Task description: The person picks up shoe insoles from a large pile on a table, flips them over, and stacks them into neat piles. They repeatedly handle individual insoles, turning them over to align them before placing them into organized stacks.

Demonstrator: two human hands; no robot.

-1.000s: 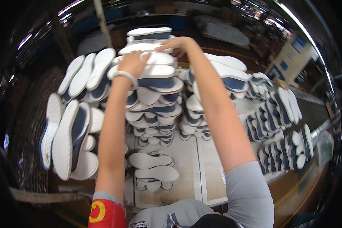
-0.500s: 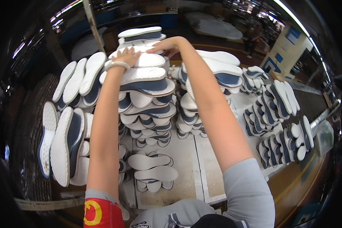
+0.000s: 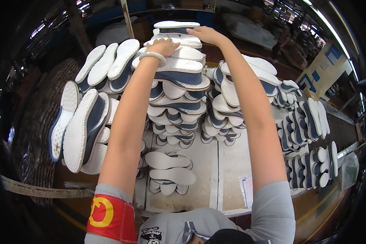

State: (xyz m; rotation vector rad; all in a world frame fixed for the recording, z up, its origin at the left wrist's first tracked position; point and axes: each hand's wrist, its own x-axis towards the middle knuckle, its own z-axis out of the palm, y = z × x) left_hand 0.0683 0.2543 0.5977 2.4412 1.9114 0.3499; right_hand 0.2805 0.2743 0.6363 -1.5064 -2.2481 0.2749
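Both my arms reach forward to a tall stack of shoe soles, white with navy-blue sides. My left hand (image 3: pixel 163 47) rests on white soles (image 3: pixel 186 53) near the top of the stack, its fingers spread. Farther back, my right hand (image 3: pixel 205 34) has its fingers stretched out, their tips at the right end of the topmost far sole (image 3: pixel 177 25). The underside of this hand is hidden. Below the hands, a thick white-and-navy sole (image 3: pixel 181 78) lies across the lower layers of the stack.
More soles (image 3: pixel 123 59) stand tilted at the left, with a large white sole (image 3: pixel 80 132) nearer me. A low pile of soles (image 3: pixel 173 177) lies on the table (image 3: pixel 199 199). Other stacked soles (image 3: pixel 258 67) fill the right side. A printed sheet (image 3: pixel 246 189) lies by my right arm.
The view has shifted, so the stacks sit farther right and higher. My right hand has moved farther back, to the far sole. My left hand stays on the stack with fingers spread.
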